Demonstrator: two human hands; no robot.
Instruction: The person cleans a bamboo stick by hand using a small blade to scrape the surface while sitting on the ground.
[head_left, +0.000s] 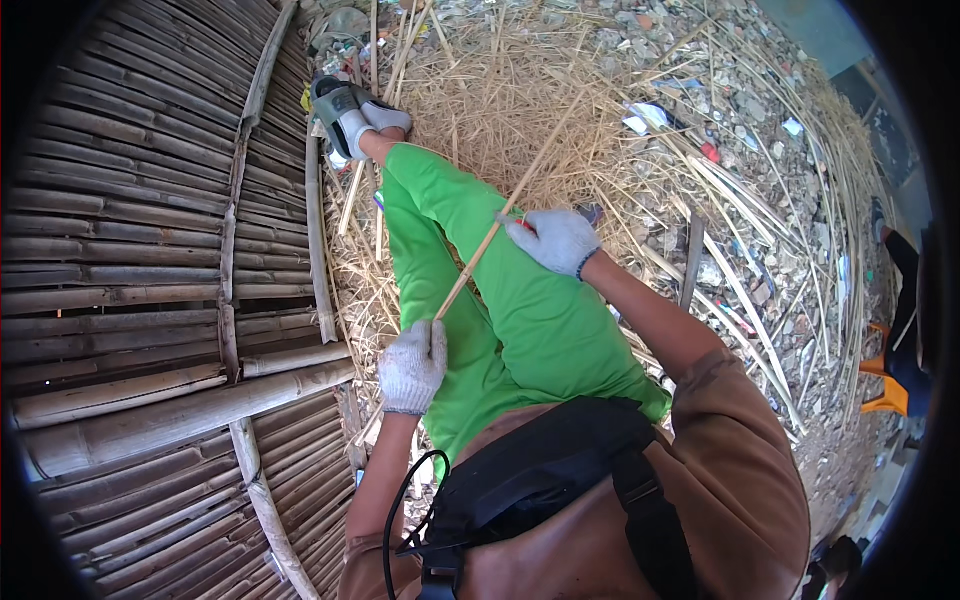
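A long, thin bamboo stick [540, 158] slants across my green-trousered legs, its far end over the straw. My left hand [412, 368], in a white knitted glove, is closed around its near end by my thigh. My right hand [556, 242], gloved the same way, is closed at the stick's middle above my other thigh. A small red object [525, 224] shows between the right thumb and fingers. Most of it is hidden by the glove, so its kind is unclear. The right fingertips touch the stick or lie right against it.
To the left stands a slatted bamboo panel [150, 240] with a thick pole [180, 415] across it. Dry straw and shavings [490, 100] cover the ground ahead. Long split strips [750, 300] lie over rubble and litter on the right. Another person sits near an orange chair [884, 385] at the far right.
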